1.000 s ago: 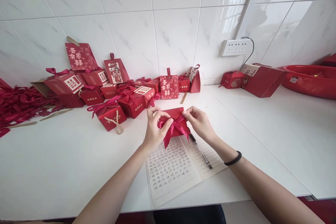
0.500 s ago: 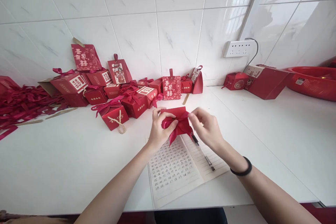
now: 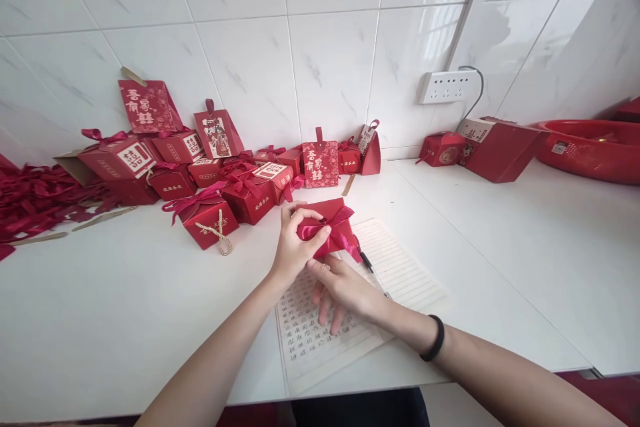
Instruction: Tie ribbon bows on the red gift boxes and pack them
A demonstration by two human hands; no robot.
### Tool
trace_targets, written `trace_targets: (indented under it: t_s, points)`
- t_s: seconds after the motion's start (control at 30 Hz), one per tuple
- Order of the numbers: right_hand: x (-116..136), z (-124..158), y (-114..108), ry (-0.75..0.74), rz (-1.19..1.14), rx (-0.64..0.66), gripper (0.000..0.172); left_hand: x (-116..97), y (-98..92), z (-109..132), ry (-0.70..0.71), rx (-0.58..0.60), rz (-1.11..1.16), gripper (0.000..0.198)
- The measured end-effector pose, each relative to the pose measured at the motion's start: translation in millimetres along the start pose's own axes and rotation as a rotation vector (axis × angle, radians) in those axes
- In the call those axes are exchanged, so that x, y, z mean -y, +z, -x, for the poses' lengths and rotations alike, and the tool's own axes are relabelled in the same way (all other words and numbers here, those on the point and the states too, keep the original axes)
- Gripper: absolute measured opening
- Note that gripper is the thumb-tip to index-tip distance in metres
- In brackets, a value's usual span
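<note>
A small red gift box (image 3: 320, 207) with a glossy magenta ribbon bow (image 3: 336, 237) is held over an open notebook (image 3: 320, 363). My left hand (image 3: 299, 240) grips its left side, the thumb pressing on the bow and fingers curled round the edge. Just below the box is my right hand (image 3: 345, 290), thumb near the box's lower edge and the other fingers spread downward over the handwritten page. Whether a ribbon tail lies under the right thumb is hidden. A black and clear pen (image 3: 373, 268) rests on the notebook, partly covered by the right hand.
Several finished red boxes (image 3: 254, 203) with bows line the tiled wall. A heap of magenta ribbons (image 3: 45, 203) lies at the far left. To the right are a larger red box (image 3: 505, 153), a red plastic basket (image 3: 590, 157) and a white power strip (image 3: 447, 87).
My right hand has let go of the bow's right end and moved down and left, below the box. The bow now lies spread across the box, still under my left thumb.
</note>
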State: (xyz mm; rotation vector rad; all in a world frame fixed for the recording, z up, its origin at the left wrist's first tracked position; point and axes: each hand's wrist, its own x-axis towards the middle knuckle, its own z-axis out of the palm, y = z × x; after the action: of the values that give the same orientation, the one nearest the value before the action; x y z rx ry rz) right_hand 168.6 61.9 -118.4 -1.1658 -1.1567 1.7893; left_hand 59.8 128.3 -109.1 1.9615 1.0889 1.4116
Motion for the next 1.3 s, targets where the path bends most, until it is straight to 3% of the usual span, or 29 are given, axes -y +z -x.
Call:
trace_targets:
  t_s: [0.13, 0.3, 0.67, 0.73, 0.83, 0.87, 0.9, 1.0, 1.03, 1.3]
  points:
    - [0.6, 0.1, 0.6, -0.097, -0.103, -0.091, 0.029, 1.5, -0.1, -0.6, -0.016, -0.017, 0.006, 0.012]
    - [1.1, -0.8, -3.1, -0.15, 0.064, -0.118, 0.033, 3.3, 1.4, -0.3, -0.004, -0.016, 0.004, 0.011]
    - [12.6, 2.4, -14.1, -0.152, 0.301, 0.022, 0.03, -0.5, 1.0, 1.1, 0.006, -0.007, -0.006, 0.009]
    - [19.6, 7.7, -20.5, -0.12, 0.376, 0.123, 0.036, 0.1, 1.2, 1.3, 0.007, -0.005, -0.009, 0.009]
    - [38.4, 19.2, -40.4, -0.006, 0.531, 0.454, 0.051, 1.6, 1.2, 1.1, 0.023, -0.008, -0.014, 0.009]
    - [45.4, 22.4, -49.0, 0.017, 0.576, 0.496, 0.057, 2.1, 1.1, 1.0, 0.03, -0.008, -0.016, 0.01]
    - [51.7, 24.7, -57.7, 0.006, 0.621, 0.433, 0.061, 2.5, 1.1, 1.0, 0.035, -0.007, -0.018, 0.011]
    - [63.1, 24.8, -79.8, -0.095, 0.773, 0.014, 0.062, 3.0, 1.2, 0.9, 0.037, -0.001, -0.026, 0.011]
    - [64.1, 23.2, -84.5, -0.099, 0.818, -0.058, 0.059, 2.9, 1.3, 0.9, 0.037, -0.002, -0.028, 0.011]
    - [60.7, 17.1, -93.4, -0.096, 0.861, 0.053, 0.047, 0.8, 1.4, 0.3, 0.012, 0.004, -0.014, 0.01]
